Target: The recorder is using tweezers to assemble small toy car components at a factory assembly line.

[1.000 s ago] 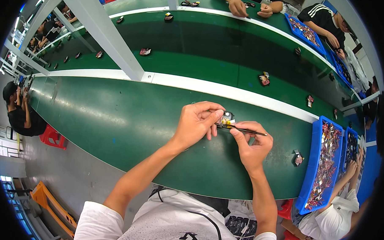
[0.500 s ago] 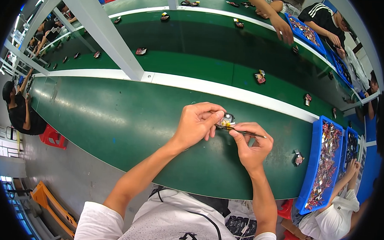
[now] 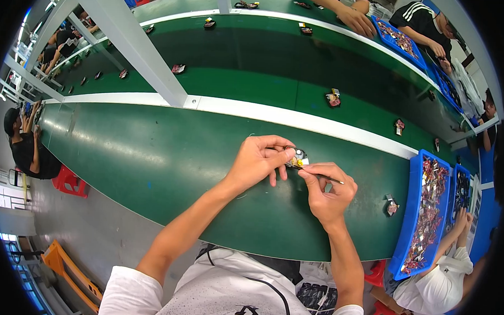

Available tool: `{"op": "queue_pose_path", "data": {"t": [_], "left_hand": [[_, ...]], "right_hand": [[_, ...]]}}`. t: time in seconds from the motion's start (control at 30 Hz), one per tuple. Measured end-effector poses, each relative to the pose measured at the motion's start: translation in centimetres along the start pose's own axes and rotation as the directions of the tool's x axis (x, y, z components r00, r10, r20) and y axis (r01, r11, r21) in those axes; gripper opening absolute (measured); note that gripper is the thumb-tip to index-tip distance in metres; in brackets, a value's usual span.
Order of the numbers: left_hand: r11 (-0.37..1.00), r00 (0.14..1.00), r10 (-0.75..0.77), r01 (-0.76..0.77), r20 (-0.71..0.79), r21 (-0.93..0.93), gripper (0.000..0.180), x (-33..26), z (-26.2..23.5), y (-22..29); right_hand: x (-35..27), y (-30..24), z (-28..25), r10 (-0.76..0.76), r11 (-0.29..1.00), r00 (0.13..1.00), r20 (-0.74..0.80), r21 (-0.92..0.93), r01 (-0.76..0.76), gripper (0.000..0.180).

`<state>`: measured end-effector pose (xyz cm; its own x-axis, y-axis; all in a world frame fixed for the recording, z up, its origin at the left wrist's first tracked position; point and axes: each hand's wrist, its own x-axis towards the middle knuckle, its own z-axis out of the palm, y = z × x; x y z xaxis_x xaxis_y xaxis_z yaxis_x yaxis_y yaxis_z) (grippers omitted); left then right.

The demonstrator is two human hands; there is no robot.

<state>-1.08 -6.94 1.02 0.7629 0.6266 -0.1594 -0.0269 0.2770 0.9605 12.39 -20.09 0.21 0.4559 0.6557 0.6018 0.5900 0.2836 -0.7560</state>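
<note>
Nothing shifted; both hands [image 3: 296, 173] on small part [image 3: 298, 158]

You are sitting at a factory assembly line: a long green conveyor belt [image 3: 152, 154] is running under your hands, blue parts trays [image 3: 427, 213] are lying to their right, and co-workers are working beyond them.

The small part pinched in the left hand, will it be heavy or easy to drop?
The small part is probably light: the left hand holds it with fingertips only. Being so small, it may slip easily. The thin tool in the right hand looks stiff.
</note>
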Motion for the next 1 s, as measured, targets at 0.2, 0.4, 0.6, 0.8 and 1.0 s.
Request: {"op": "queue_pose_path", "data": {"t": [0.2, 0.4, 0.6, 0.8, 1.0], "left_hand": [[0.993, 0.998, 0.018, -0.010, -0.064, 0.119, 0.020, 0.3, 0.5, -0.9], [0.968, 0.987, 0.035, 0.005, -0.154, 0.250, 0.016, 3.0, -0.1, -0.9], [0.865, 0.821, 0.372, -0.138, -0.434, 0.482, 0.019, 12.3, -5.8, 1.9], [0.248, 0.501, 0.791, 0.261, -0.350, 0.933, 0.039, 15.1, -6.5, 1.8], [0.471, 0.863, 0.447, -0.002, -0.236, 0.882, 0.028, 16.4, 1.7, -0.4]], "right_hand": [[0.0, 0.1, 0.3, -0.037, 0.999, 0.999, -0.012, -0.031, 0.037, 0.011], [0.5, 1.1, 0.1, -0.189, 0.976, 0.982, 0.005, -0.109, 0.188, 0.015], [1.0, 0.7, -0.8, -0.074, 0.994, 0.982, -0.176, -0.094, 0.058, 0.019], [1.0, 0.7, -0.8, -0.109, 0.991, 0.980, -0.166, -0.097, 0.094, 0.020], [0.9, 0.4, -0.7, -0.142, 0.987, 0.977, -0.158, -0.104, 0.126, 0.019]]}}
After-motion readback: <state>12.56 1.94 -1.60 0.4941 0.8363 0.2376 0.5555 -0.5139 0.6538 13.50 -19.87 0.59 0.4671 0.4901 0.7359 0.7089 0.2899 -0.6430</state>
